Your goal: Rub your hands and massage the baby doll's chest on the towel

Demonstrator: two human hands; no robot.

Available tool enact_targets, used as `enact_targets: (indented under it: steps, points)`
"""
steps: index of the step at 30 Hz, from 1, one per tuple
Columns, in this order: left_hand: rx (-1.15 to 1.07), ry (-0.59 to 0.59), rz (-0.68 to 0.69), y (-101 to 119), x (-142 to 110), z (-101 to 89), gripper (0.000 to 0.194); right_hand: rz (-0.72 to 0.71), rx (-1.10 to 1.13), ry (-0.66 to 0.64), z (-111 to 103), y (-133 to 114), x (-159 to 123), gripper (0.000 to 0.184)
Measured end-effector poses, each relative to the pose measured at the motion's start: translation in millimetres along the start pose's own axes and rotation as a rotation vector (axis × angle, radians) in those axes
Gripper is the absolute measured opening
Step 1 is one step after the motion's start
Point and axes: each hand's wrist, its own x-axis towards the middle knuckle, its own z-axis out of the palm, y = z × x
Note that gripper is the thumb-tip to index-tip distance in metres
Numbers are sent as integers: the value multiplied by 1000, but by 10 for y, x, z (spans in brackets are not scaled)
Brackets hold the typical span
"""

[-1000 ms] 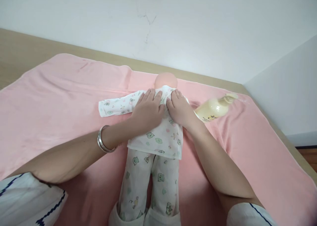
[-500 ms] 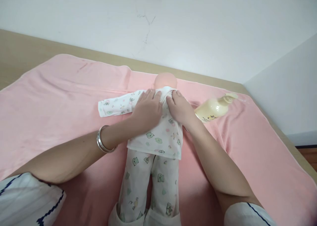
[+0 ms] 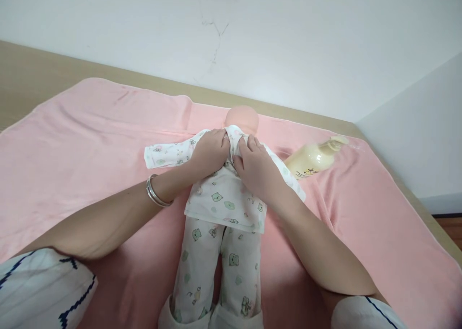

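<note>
A doll lies on its back, its smooth round head [image 3: 242,119] at the far end. It is dressed in a white baby top [image 3: 224,201] printed with green bears, and in matching trousers [image 3: 240,259] with turned-up cuffs. My left hand [image 3: 212,150] has its fingers curled on the top's chest, below the neckline. Close beside it, my right hand [image 3: 257,168] bends its fingers and thumb over the cloth, which bunches between both hands. One sleeve [image 3: 169,154] stretches out flat to the left; the other [image 3: 288,175] slants down right, partly behind my right forearm.
Beneath the doll spreads a pink blanket [image 3: 90,175] with some wrinkles. A pale yellow pump bottle [image 3: 312,159] lies tilted on it to the right. The wooden surface's edge [image 3: 144,81] runs along a white wall [image 3: 306,45] at the back.
My left hand has curled its fingers and gathered the cloth near the neckline. My right hand has shifted left and slightly down, and the right sleeve now shows beside it.
</note>
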Motion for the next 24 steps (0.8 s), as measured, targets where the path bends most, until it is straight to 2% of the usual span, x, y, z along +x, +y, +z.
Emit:
enact_targets:
  steps: [8,17,24]
  points:
    - [43,59,17,-26,-53,107,34,167,239,120,155,303,317,56]
    - [25,67,7,-28,-60,129,42,178,204,120,177,273,292,69]
    - [44,63,14,-19,-55,121,39,157,216,94,176,327,308,70]
